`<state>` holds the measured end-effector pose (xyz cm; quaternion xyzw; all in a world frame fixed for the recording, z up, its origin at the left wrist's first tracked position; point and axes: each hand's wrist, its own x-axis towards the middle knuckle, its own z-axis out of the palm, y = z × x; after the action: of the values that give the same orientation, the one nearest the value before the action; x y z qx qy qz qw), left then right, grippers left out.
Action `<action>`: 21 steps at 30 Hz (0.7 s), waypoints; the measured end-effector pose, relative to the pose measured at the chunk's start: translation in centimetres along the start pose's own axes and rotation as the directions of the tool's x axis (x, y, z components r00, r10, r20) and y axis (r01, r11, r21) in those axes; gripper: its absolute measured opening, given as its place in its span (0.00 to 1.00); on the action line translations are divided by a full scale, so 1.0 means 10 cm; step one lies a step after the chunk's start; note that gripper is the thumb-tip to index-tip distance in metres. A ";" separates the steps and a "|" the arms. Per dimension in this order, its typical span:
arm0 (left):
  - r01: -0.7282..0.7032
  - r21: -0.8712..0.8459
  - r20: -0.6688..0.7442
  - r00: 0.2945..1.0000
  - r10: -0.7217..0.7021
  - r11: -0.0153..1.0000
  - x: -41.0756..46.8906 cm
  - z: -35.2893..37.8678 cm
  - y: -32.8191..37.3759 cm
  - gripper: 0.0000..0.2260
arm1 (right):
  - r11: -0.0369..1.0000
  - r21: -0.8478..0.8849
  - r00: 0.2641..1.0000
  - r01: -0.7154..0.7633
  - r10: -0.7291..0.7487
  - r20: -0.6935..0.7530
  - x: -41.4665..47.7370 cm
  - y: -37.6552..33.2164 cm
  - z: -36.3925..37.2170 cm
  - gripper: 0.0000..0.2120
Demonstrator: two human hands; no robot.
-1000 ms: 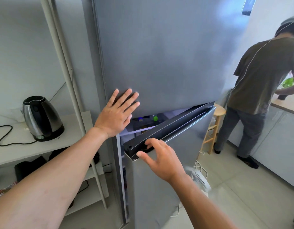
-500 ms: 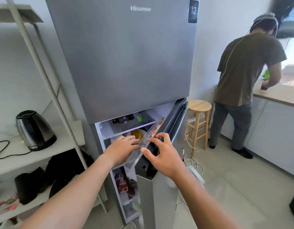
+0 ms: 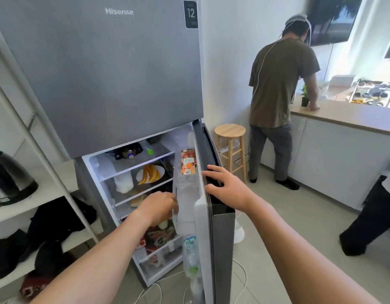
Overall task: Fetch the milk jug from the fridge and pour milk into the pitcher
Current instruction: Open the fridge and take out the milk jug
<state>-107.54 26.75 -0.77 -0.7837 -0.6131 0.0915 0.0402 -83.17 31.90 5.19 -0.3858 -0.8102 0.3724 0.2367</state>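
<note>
The grey fridge has its lower door swung wide open. On the second shelf inside stands a white jug, next to a plate of sliced fruit. My right hand lies over the top edge of the door, thumb on the inner side, fingers spread over the handle recess. My left hand reaches into the fridge at the edge of the clear door shelf, below and right of the jug, with nothing in it. No pitcher is in view.
A water bottle and a carton sit in the door shelves. A wooden stool and a person at the counter stand right of the door. A kettle sits on the left rack. Cables lie on the floor.
The lower door has swung from a crack to wide open under my right hand. My left hand left the upper door and moved down into the fridge opening.
</note>
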 end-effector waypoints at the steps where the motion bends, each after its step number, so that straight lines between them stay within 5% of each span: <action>1: 0.003 -0.007 0.002 1.000 -0.003 1.000 0.04 -0.02 0.09 0.11 | 1.000 -0.018 1.000 -0.011 0.011 0.003 -0.05 0.03 -0.09 0.23; 7: 0.019 -0.075 0.035 0.999 -0.016 0.997 0.32 -0.14 0.70 0.11 | 0.949 -0.313 0.998 -0.042 0.022 -0.067 -0.34 0.27 -0.48 0.20; 13: 0.024 -0.108 0.053 0.998 -0.019 0.994 0.58 -0.24 1.22 0.20 | 0.687 -0.719 0.975 -0.106 -0.071 -0.212 -0.65 0.55 -0.65 0.26; 21: 0.071 -0.096 -0.006 0.997 -0.071 0.993 0.83 -0.27 1.70 0.17 | 0.635 -0.749 0.966 -0.190 -0.015 -0.258 -0.80 0.78 -0.81 0.34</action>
<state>-88.84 30.77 -1.86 -0.7628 -0.6441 0.0568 0.0086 -69.48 32.18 3.20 -0.5307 -0.8366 -0.0451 0.1281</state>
